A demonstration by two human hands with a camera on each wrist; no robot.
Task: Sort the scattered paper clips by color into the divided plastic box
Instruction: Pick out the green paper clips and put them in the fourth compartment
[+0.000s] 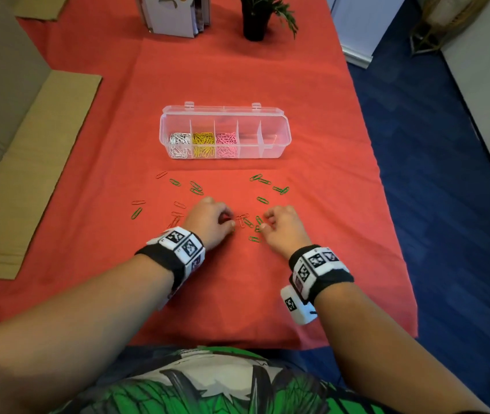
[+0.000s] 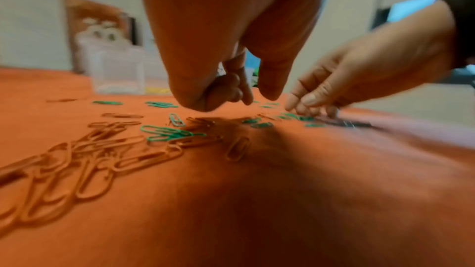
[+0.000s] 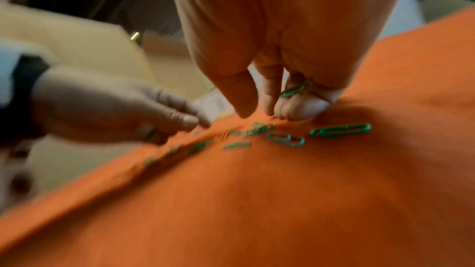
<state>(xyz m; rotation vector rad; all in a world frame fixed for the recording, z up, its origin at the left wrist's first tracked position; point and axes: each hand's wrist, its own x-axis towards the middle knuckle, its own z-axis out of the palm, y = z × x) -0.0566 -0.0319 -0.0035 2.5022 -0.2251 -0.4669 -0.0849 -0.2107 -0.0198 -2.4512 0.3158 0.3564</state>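
The clear divided box (image 1: 279, 135) stands open on the red cloth, with white, yellow and pink clips in its three left compartments; the two right ones look bare. Green clips (image 1: 263, 200) and red clips (image 1: 179, 204) lie scattered in front of it. My left hand (image 1: 228, 222) is curled just over the cloth, and a bit of red shows inside its fingers. In the left wrist view this left hand (image 2: 253, 96) hovers above red clips (image 2: 90, 170). My right hand (image 1: 264, 224) keeps several green clips (image 3: 294, 89) in its curled fingers, while thumb and forefinger reach down to the cloth among more green clips (image 3: 339, 130).
A flat cardboard sheet (image 1: 28, 174) lies along the left side. A black plant pot (image 1: 254, 22) and a white file holder (image 1: 172, 13) stand at the far end. The table's right edge drops to blue carpet (image 1: 447, 174).
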